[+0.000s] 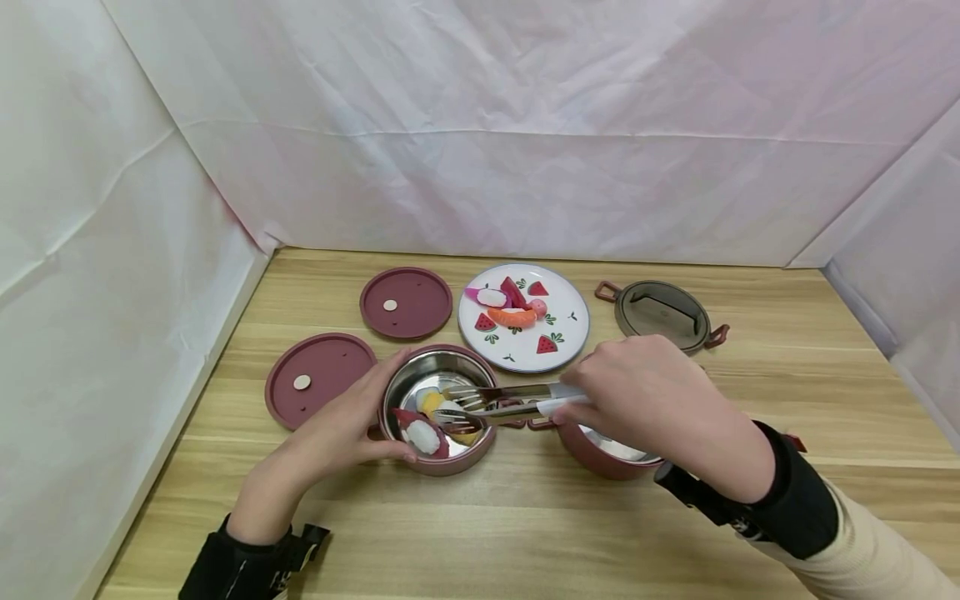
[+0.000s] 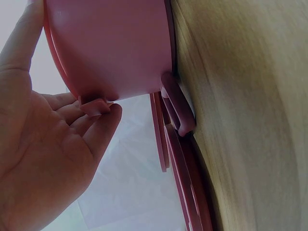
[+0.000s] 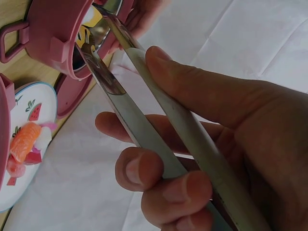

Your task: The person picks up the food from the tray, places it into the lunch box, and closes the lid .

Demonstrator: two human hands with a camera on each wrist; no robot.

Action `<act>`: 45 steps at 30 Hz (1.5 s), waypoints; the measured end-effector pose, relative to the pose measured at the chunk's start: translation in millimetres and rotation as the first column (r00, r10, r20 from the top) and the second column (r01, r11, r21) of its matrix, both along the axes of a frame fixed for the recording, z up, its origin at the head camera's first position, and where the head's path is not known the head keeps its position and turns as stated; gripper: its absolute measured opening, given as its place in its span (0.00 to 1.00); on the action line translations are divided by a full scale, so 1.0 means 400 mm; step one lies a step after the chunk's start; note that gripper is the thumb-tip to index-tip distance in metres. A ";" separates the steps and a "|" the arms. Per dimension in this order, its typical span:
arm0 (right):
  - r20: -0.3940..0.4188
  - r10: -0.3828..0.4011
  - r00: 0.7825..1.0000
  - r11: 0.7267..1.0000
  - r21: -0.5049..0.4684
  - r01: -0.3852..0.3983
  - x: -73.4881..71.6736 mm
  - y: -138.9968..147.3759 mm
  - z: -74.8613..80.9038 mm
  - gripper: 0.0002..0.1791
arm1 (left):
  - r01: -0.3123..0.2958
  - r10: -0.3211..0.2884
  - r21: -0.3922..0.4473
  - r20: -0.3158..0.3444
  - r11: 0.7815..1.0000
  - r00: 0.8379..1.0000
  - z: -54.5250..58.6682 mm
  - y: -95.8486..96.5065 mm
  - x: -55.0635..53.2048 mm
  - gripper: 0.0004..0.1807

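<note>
My left hand (image 1: 341,425) holds the left side of a dark pink steel-lined pot (image 1: 450,465), its thumb at the near rim and its fingers toward the far side. The left wrist view shows its fingers by a small tab (image 2: 95,107) on the pot's wall. With my right hand (image 3: 231,120) I grip tongs (image 3: 130,103) with white handles, thumb on one arm and fingers on the other. The fork-like tips reach into the pot among toy food: a red-and-white sushi piece (image 1: 424,437) and a yellow piece (image 1: 431,403).
A second pink pot (image 1: 600,454) stands to the right, partly hidden under my right hand. Behind are a watermelon-print plate (image 1: 517,354) bearing toy sushi, two pink lids (image 1: 406,321) at the left, and a dark see-through lid (image 1: 652,312) at the right. White cloth (image 1: 525,167) walls the table.
</note>
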State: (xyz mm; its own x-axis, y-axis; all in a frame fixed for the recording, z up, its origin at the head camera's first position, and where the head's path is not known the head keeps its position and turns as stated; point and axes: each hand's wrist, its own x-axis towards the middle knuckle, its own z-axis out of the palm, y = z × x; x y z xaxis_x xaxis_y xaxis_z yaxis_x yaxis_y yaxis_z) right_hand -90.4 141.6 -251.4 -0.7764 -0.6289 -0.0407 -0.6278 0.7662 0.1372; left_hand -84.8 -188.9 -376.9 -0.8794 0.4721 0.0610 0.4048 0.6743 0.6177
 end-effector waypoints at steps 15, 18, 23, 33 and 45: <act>-0.059 -0.014 0.998 1.000 0.027 0.016 0.008 -0.010 -0.020 0.16 | 0.003 -0.003 0.014 0.006 1.000 1.000 -0.004 0.001 0.000 0.65; -0.062 -0.014 0.998 0.999 0.033 0.017 0.007 -0.011 -0.022 0.17 | 0.003 -0.003 0.015 0.005 1.000 1.000 -0.005 0.000 0.000 0.65; -0.068 -0.006 0.998 0.999 0.031 0.008 0.006 -0.011 -0.023 0.16 | 0.001 -0.001 0.016 0.008 1.000 1.000 -0.006 -0.001 0.001 0.65; -0.066 0.001 0.998 1.000 0.023 0.001 0.009 -0.010 -0.020 0.18 | -0.002 0.002 0.012 0.011 1.000 1.000 -0.005 0.000 0.001 0.65; -0.033 -0.030 0.999 0.999 0.014 0.031 0.008 -0.001 -0.016 0.18 | -0.001 0.001 0.015 0.008 1.000 1.000 -0.005 0.000 -0.001 0.65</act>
